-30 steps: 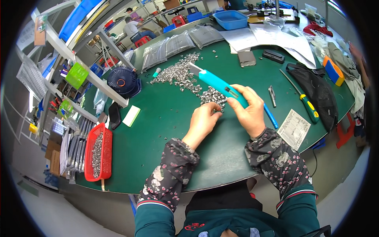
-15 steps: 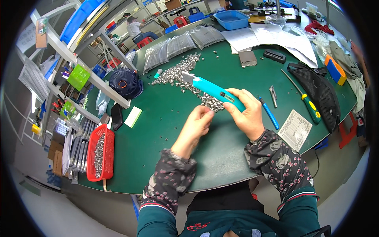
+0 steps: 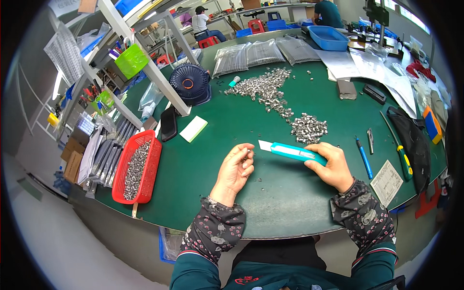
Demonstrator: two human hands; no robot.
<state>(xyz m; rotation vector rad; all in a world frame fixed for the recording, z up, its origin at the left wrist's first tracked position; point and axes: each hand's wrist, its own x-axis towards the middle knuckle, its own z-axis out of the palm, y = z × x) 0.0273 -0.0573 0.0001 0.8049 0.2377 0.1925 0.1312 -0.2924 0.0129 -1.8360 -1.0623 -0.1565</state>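
Note:
A teal utility knife (image 3: 296,152) lies in the grip of my right hand (image 3: 334,166), its bare blade pointing left. My left hand (image 3: 234,170) is just left of the blade tip, apart from it, palm partly turned up. Its thumb and fingertips pinch a small metal part (image 3: 249,151), mostly hidden by the fingers. Beyond the knife sits a small heap of shiny metal parts (image 3: 309,128). A larger spread of the same parts (image 3: 263,89) reaches farther back on the green tabletop (image 3: 217,154).
At left stand a red basket (image 3: 153,169) of metal parts, a black phone (image 3: 168,123) and a dark blue fan (image 3: 190,84). On the right lie a blue pen (image 3: 364,158), a screwdriver (image 3: 405,163) and a black bag (image 3: 411,140). Plastic bags (image 3: 261,53) line the back.
The knife has swung from pointing up and left to nearly level, its blade now near my left hand. My left hand has turned palm up. The whole view has shifted.

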